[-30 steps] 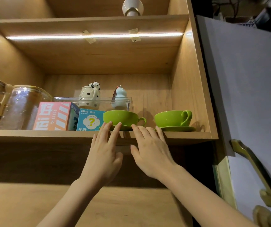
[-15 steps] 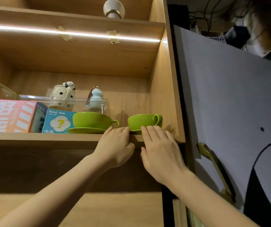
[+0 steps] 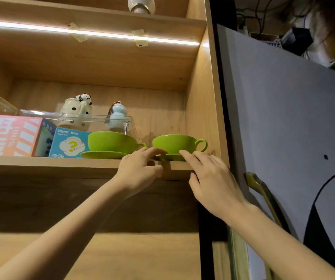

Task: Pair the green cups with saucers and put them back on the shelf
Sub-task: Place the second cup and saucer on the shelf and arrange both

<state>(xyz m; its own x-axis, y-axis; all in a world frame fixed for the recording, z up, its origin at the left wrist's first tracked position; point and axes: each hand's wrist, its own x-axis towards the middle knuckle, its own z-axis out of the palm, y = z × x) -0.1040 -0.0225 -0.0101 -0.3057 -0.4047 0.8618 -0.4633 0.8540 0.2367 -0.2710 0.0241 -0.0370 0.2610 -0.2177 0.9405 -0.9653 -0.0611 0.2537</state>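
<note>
Two green cups stand on green saucers on the lit wooden shelf point(image 3: 41, 165). The left cup point(image 3: 112, 141) sits on its saucer point(image 3: 101, 155) beside a blue box. The right cup point(image 3: 174, 143), handle to the right, sits on its saucer point(image 3: 172, 158) at the shelf's front edge near the right wall. My left hand point(image 3: 140, 170) has its fingertips on the left rim of the right saucer and its thumb against the shelf's edge. My right hand point(image 3: 213, 178) touches the saucer's front right rim with its fingertips, fingers spread. Neither hand lifts anything.
A blue "Blind Box" carton point(image 3: 69, 143) and a pink box point(image 3: 10, 135) stand left of the cups. Behind them a clear tray point(image 3: 77, 119) holds a panda jar point(image 3: 76, 112) and a blue figurine point(image 3: 118, 116). An open grey cabinet door point(image 3: 283, 118) with a brass handle point(image 3: 263, 197) is to the right.
Both hands have moved right along the shelf's edge, from in front of the left cup to the right saucer. Their fingertips now rest on its rim.
</note>
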